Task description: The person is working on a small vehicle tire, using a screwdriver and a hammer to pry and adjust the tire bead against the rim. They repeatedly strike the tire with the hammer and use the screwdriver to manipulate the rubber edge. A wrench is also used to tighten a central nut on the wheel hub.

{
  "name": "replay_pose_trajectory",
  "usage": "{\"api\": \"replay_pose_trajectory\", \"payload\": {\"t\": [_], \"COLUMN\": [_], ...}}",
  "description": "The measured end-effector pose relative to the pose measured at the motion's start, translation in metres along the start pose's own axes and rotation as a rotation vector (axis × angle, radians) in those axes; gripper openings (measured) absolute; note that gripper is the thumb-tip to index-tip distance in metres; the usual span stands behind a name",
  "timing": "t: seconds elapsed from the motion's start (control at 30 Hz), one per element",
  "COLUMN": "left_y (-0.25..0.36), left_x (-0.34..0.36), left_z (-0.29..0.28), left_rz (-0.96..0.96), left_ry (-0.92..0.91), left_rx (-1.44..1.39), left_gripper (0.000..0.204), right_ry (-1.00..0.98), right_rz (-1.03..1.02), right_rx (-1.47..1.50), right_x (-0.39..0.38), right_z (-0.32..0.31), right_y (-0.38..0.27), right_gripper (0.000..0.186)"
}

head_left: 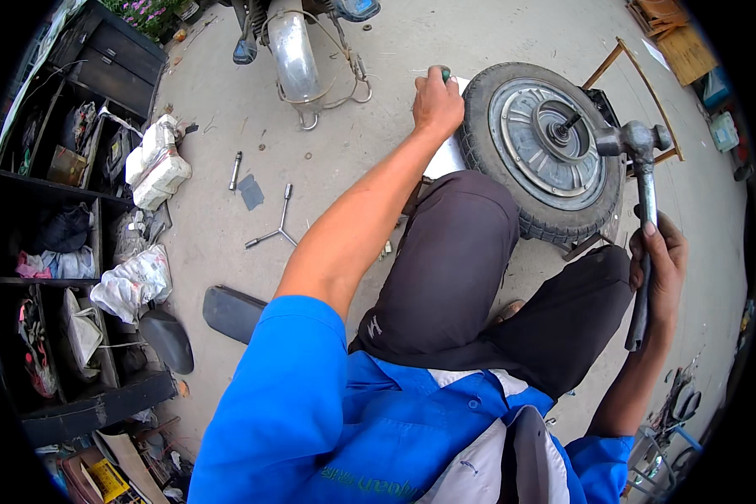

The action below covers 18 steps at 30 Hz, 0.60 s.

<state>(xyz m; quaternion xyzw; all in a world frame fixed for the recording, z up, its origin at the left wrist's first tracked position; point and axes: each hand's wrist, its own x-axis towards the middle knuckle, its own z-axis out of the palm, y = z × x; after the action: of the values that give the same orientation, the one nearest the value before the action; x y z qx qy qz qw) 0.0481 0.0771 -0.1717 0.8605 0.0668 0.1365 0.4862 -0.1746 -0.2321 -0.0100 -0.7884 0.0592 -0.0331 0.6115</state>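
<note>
In front of my knees a scooter wheel with a black tyre and a grey metal hub lies on its side, its axle pointing up. My right hand is wrapped round the metal shaft of a ball-peen hammer; its head is up, beside the wheel's right side. At the tyre's far left edge my left hand is closed on something with a green end. Most of that thing is hidden by the fingers, so its kind does not show.
A scooter's rear wheel and silver mudguard stand ahead. On the ground at left lie a three-armed wrench, a socket tool and a black seat pad. Cluttered black shelves line the left; a wooden frame stands behind the wheel.
</note>
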Motion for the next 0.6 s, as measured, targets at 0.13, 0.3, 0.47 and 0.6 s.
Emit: {"api": "replay_pose_trajectory", "payload": {"t": [0.13,0.3,0.47,0.6], "left_y": [-0.046,-0.156,-0.207,-0.232], "left_x": [-0.01,-0.091,-0.215,-0.298], "left_z": [-0.088,-0.186,-0.195,-0.165], "left_rz": [0.036,-0.272,-0.674,-0.898], "left_ry": [0.063,0.062,-0.058,-0.121], "left_rx": [-0.07,0.048,-0.151,-0.231], "left_gripper": [0.034,0.034,0.025,0.02], "right_ry": [0.182,0.195,0.182,0.135], "right_rz": [-0.035,0.125,0.432,0.505], "right_rx": [0.038,0.174,0.135,0.106], "right_x": [-0.054,-0.098,-0.141,-0.181], "right_z": [-0.086,-0.144,-0.142,-0.138], "right_y": [0.03,0.108,0.193,0.294], "right_gripper": [0.049,0.042,0.031,0.042]}}
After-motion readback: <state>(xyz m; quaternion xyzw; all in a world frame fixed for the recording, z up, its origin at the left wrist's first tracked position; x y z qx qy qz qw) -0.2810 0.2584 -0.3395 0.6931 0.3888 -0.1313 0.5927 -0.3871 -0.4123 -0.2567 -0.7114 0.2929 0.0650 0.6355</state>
